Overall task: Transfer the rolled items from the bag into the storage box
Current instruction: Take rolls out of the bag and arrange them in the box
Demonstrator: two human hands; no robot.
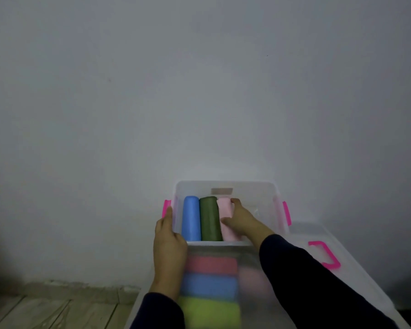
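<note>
Three rolls in the storage box (226,185) — blue, green, pink.

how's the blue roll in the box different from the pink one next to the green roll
The blue roll is bright blue and lies at the left end of the row, untouched. The pink roll is pale pink, lies right of the green roll, and the right hand grips it. Both lie lengthwise in the box.
</note>
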